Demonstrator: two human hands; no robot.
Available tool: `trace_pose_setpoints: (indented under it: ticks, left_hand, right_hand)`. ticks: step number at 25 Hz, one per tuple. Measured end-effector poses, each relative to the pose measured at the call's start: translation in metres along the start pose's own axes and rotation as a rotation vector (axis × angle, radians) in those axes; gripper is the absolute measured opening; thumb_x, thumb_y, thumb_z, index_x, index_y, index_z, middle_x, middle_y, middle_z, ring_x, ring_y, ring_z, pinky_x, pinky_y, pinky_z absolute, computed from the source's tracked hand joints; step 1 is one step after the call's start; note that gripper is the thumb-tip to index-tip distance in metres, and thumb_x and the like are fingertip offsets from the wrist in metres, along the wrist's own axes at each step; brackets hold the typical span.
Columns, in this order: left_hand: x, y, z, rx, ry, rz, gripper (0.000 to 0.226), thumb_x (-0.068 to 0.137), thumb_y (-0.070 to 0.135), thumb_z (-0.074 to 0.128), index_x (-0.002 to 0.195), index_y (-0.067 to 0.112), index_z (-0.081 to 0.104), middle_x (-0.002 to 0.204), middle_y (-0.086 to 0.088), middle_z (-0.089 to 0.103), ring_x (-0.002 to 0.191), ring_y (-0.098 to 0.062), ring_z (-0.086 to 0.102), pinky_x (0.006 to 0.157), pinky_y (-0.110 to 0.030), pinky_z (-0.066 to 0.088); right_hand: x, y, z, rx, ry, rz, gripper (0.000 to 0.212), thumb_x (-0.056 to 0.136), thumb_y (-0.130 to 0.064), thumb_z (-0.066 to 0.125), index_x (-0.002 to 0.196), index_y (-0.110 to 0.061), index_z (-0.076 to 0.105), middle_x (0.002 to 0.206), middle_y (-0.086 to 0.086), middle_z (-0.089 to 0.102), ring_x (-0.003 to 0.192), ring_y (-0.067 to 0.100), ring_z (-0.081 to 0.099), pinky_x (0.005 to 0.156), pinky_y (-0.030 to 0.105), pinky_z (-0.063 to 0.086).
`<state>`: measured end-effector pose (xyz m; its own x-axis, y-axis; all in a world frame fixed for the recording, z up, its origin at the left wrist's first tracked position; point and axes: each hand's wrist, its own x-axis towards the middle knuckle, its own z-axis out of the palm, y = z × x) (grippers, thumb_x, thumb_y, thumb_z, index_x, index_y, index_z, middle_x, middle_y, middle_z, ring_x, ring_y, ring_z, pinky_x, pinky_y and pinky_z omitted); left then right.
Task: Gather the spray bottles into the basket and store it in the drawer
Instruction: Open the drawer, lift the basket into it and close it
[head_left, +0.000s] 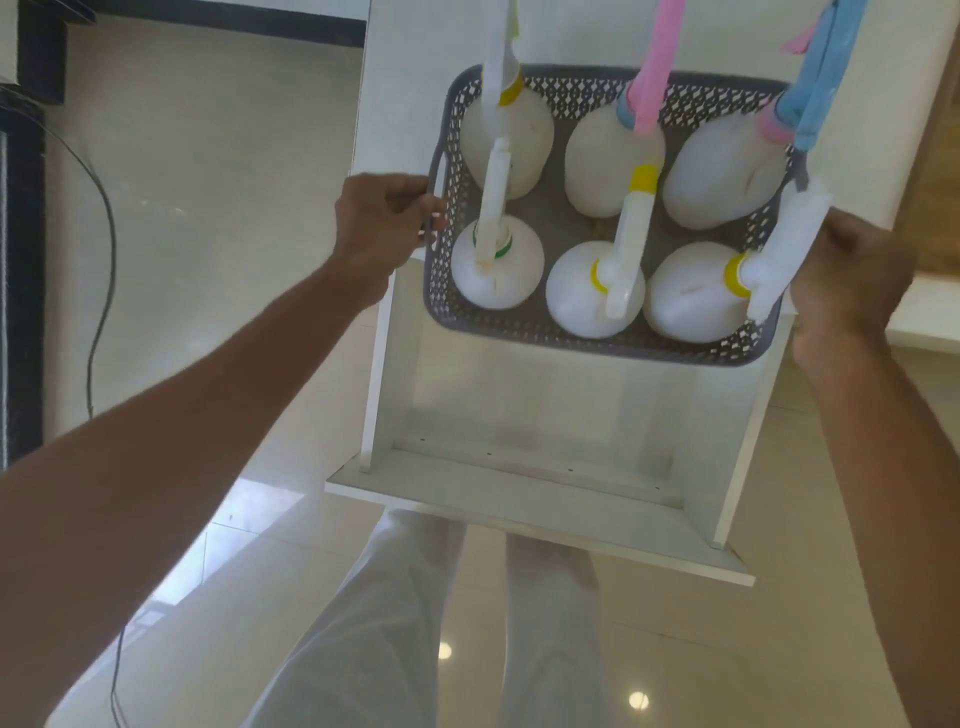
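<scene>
Up top, the nozzle ends of the back three spray heads run off the frame at twelve o'clock, so their tips can't be seen, and the whole view is a little soft with motion blur. Six spray bottles stand in two rows of three inside the grey basket (524, 325), a rounded-corner plastic tub with a lattice of small holes in its walls and a slot handle on each short side. Back row: a bottle with a white trigger and yellow collar (506, 140) at eleven o'clock, one with a pink trigger (605, 166) at twelve, one with a blue trigger and pink collar (722, 174) at one. Front row: a bottle with a green-ringed neck (496, 270), a middle bottle with a yellow collar (587, 293), and a right-hand bottle with a yellow collar (691, 296) whose head leans out over the rim. All the bodies are smooth, milky white and bulbous. The left hand (382, 226) has its fingers curled through the handle at nine o'clock, clenched on the basket. The right hand (852, 280) is wrapped round the three o'clock end, though the leaning spray head hides the handle and the fingertips there. The basket sits over the back half of the open white drawer (519, 480), flat-panelled and smooth; whether it rests on the drawer floor or hangs just above it is hard to tell. Below, at six o'clock, pale trouser legs (395, 623) stand on glossy floor tiles (208, 597).
</scene>
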<state>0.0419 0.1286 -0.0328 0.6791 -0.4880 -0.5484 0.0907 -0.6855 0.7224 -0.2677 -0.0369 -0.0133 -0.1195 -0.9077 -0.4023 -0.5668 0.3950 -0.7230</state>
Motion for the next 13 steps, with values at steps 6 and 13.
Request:
trace_pose_setpoints:
  ticks: [6, 13]
  left_hand:
    - [-0.075, -0.067, -0.023, -0.021, 0.016, -0.071, 0.026, 0.092, 0.010, 0.069, 0.117, 0.006, 0.072, 0.085, 0.007, 0.078, 0.076, -0.008, 0.075, 0.077, -0.029, 0.063]
    - [-0.141, -0.126, -0.036, 0.035, 0.067, -0.181, 0.025, 0.092, 0.008, 0.069, 0.116, 0.010, 0.072, 0.073, 0.022, 0.076, 0.070, 0.004, 0.073, 0.066, -0.013, 0.059]
  right_hand:
    - [-0.075, 0.046, -0.019, 0.186, 0.025, 0.155, 0.024, 0.092, 0.000, 0.061, 0.110, -0.008, 0.073, 0.052, -0.029, 0.065, 0.053, -0.015, 0.058, 0.058, 0.004, 0.048]
    - [-0.136, 0.112, -0.031, 0.250, 0.025, 0.346, 0.028, 0.094, -0.005, 0.065, 0.121, -0.003, 0.071, 0.073, -0.013, 0.077, 0.067, -0.001, 0.070, 0.086, 0.025, 0.062]
